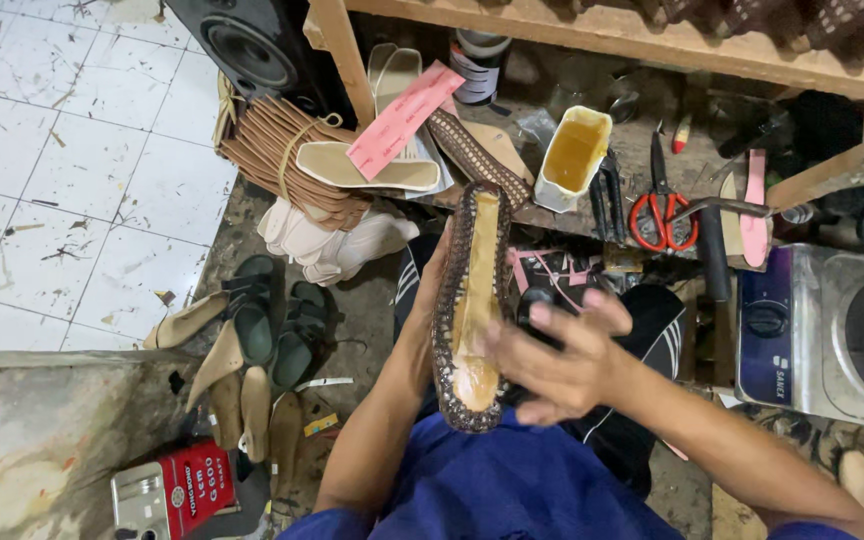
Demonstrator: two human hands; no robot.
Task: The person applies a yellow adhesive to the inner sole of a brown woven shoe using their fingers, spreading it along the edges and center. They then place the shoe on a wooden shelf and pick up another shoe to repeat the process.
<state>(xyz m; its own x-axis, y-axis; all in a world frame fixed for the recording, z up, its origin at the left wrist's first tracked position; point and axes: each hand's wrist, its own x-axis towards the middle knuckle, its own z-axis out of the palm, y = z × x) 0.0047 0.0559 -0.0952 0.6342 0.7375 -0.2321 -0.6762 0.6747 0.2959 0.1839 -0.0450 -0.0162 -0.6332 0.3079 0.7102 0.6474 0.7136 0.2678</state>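
Observation:
A long shoe sole [472,300] with a dark woven rim and a tan, glossy inner face stands upright over my lap. My left hand [430,290] grips it along its left edge, mostly hidden behind it. My right hand [557,355] is blurred, fingers spread, touching the lower right side of the sole. It holds nothing that I can see.
An open tub of amber glue [572,155], red-handled scissors [660,205] and pliers lie on the low wooden bench ahead. Stacked insoles with a pink strip [382,150] sit at left; sandals [272,320] lie on the floor. A stove [832,330] stands right.

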